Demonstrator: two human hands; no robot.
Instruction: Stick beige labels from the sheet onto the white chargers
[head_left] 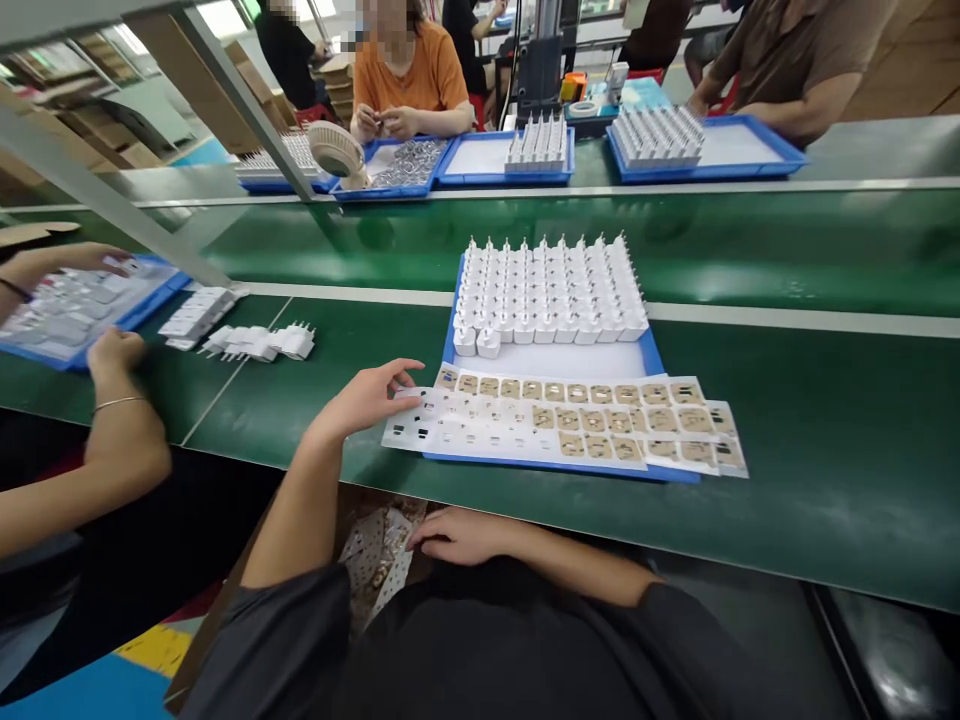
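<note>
I log left hand (373, 397) open, fingers spread, tips touching the left end of the label sheet (562, 425). The sheet lies across the blue tray (451, 335) (white plugs (551, 290) behind). Right hand (450, 535) rests on loose sheets (375, 565) below the table (825, 430) edge; grip unclear.

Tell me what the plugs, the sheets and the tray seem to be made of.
Plugs: likely moulded plastic, white and smooth, with thin metal-looking pins.
Sheets: apparently paper label backing, thin, flat, matte, carrying tan stickers.
Tray: probably plastic, uniform blue with a thin raised rim.
</note>
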